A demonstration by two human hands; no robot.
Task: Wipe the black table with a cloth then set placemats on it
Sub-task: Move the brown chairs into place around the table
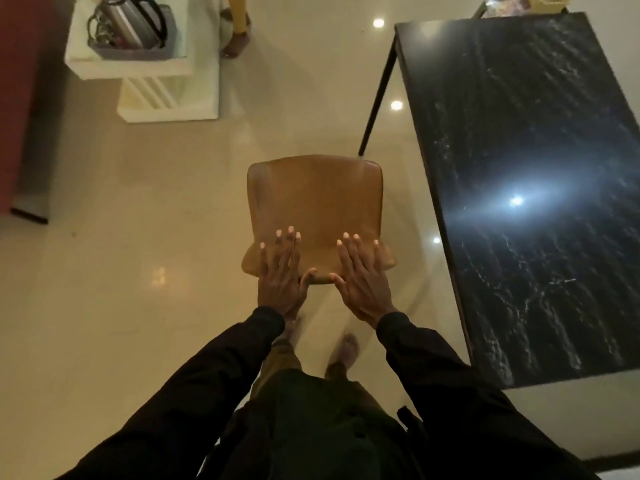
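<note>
The black marble-patterned table [540,161] fills the right side, its top bare and reflecting a ceiling light. Left of it stands a tan leather chair [315,199], seen from above. My left hand [282,271] lies over the chair's backrest top with its fingers straight. My right hand [360,275] lies beside it on the same edge, fingers straight and spread. No cloth or placemat is in view.
A white pedestal stand [138,64] at the upper left carries a grey tray with a steel kettle [128,22]. Another person's foot [237,39] shows at the top. A dark red wall [17,98] borders the left. Glossy cream floor tiles [138,271] surround the chair.
</note>
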